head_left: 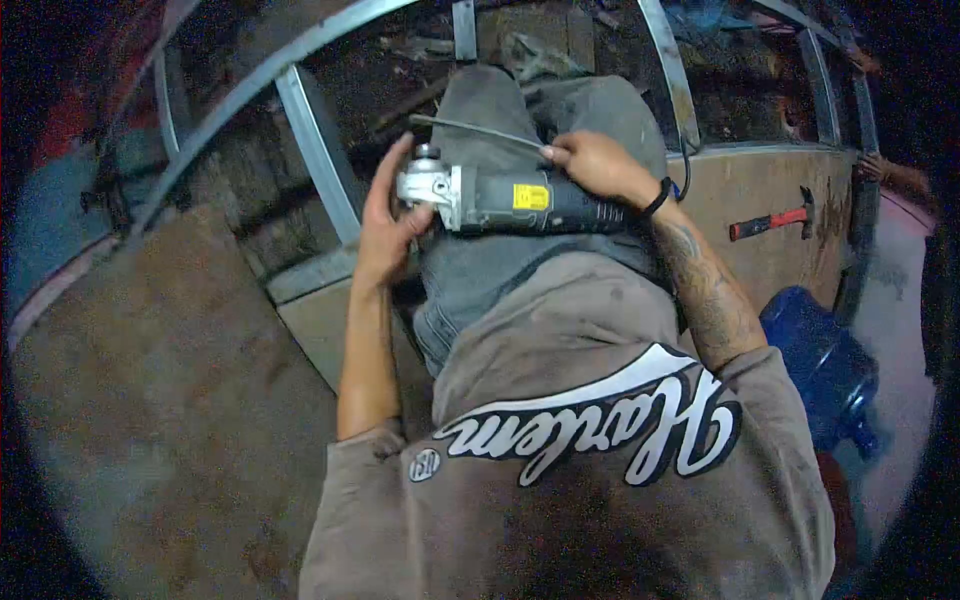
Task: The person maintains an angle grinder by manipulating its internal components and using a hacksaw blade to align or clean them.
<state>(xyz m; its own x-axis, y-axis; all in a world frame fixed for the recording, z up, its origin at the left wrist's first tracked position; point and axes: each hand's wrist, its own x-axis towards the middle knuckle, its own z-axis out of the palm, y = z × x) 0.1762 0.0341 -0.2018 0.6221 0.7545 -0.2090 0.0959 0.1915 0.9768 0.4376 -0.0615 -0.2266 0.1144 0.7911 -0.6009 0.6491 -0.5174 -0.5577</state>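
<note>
An angle grinder (520, 200) with a silver head and a yellow label lies across my lap, its head toward the left. My left hand (392, 215) is around the silver head, thumb on the near side and fingers on the far side. Between the thumb and fingers of my right hand (600, 165) is the end of a thin metal rod (475, 130), which points left above the grinder. No disc shows on the grinder's spindle.
A red and black hammer (772, 222) lies on a wooden panel (745, 180) to the right. Beside it is a blue water jug (820, 365). Metal frame bars (318, 150) run around my legs. Another person's hand (880, 170) shows at the far right.
</note>
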